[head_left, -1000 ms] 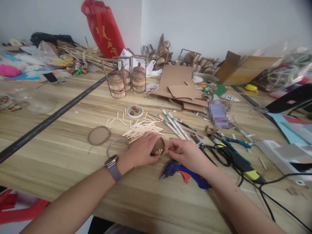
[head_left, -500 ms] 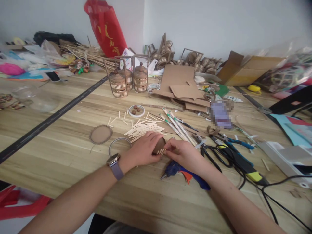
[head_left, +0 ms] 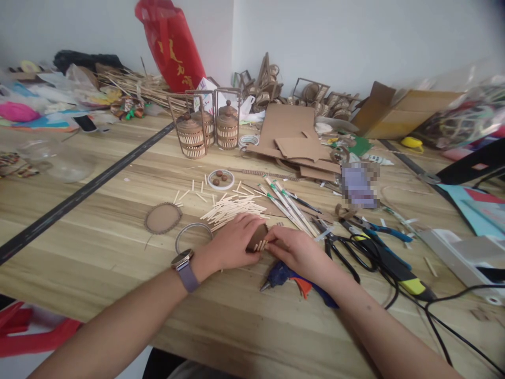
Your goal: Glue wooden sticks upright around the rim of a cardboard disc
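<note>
Near the front middle of the table, my left hand (head_left: 238, 241) is closed around a small brown cardboard disc (head_left: 256, 238), tilted up. Short pale sticks (head_left: 260, 245) stand in a row at the disc's lower right edge. My right hand (head_left: 290, 247) pinches at that row with thumb and forefinger; whether it grips a stick or the rim is too small to tell. A loose pile of pale sticks (head_left: 232, 209) lies just beyond my left hand. Under my right forearm rests a blue glue gun (head_left: 278, 275).
Left of my hands lie a white ring (head_left: 194, 225) and a cardboard oval (head_left: 162, 218). Scissors (head_left: 341, 247), pliers (head_left: 389, 230) and a cutter (head_left: 406, 273) with black cables are at the right. Small lidded baskets (head_left: 192, 138) stand behind, near cardboard sheets (head_left: 288, 126).
My right hand has shifted slightly left, closer against the disc's edge. My left hand and the disc have hardly moved.
</note>
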Action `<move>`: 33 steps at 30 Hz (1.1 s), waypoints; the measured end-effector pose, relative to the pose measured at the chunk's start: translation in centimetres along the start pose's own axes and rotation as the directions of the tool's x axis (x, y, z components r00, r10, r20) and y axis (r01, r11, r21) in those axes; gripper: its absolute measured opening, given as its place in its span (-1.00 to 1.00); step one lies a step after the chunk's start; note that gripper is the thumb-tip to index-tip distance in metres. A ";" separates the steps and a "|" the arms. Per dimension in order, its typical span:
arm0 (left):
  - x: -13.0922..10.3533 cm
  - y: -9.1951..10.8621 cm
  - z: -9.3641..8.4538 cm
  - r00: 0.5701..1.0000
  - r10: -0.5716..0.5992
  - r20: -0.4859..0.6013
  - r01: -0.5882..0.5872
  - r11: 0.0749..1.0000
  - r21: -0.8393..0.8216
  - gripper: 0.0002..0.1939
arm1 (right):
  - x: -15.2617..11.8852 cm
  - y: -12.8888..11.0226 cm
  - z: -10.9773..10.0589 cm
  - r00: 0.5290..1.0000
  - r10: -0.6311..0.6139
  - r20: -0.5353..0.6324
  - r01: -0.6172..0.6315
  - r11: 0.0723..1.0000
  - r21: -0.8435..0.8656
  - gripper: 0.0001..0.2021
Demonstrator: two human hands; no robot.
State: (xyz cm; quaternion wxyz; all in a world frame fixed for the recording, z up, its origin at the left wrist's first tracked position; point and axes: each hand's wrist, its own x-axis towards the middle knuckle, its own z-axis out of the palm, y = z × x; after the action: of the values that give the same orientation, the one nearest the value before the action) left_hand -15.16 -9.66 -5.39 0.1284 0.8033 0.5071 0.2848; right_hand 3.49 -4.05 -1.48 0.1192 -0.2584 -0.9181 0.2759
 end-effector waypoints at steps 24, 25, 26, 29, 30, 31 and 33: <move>-0.2 0.5 -0.2 0.996 -0.093 0.008 0.092 0.995 0.040 -0.27 | -5.5 0.1 -4.7 0.858 0.438 0.269 -0.358 0.884 -0.300 -0.83; -0.2 0.5 -0.2 0.996 -0.091 0.003 0.091 0.995 0.040 -0.28 | -5.7 0.4 -4.4 0.859 0.418 0.296 -0.345 0.899 -0.270 -0.83; -0.2 0.5 -0.2 0.996 -0.088 -0.001 0.088 0.995 0.039 -0.29 | -5.8 0.8 -4.1 0.868 0.395 0.301 -0.333 0.913 -0.237 -0.82; -0.2 0.5 -0.2 0.997 -0.078 -0.005 0.078 0.996 0.046 -0.30 | -6.0 1.5 -3.5 0.900 0.330 0.285 -0.306 0.944 -0.127 -0.81; -0.2 0.5 -0.2 0.997 -0.077 -0.005 0.077 0.996 0.050 -0.31 | -6.1 1.6 -3.6 0.906 0.308 0.291 -0.297 0.951 -0.083 -0.80; -0.1 0.5 -0.2 0.997 -0.077 -0.005 0.077 0.996 0.053 -0.31 | -6.2 1.6 -3.8 0.910 0.295 0.293 -0.295 0.954 -0.046 -0.80; -0.1 0.6 -0.2 0.997 -0.079 -0.003 0.079 0.995 0.055 -0.31 | -6.6 1.3 -4.4 0.922 0.296 0.249 -0.304 0.953 -0.009 -0.79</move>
State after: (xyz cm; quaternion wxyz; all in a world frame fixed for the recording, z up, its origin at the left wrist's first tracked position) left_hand -14.88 -10.04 -5.03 0.1173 0.7857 0.5461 0.2658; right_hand 11.14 -4.70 0.86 -0.0360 -0.3576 -0.8712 0.3345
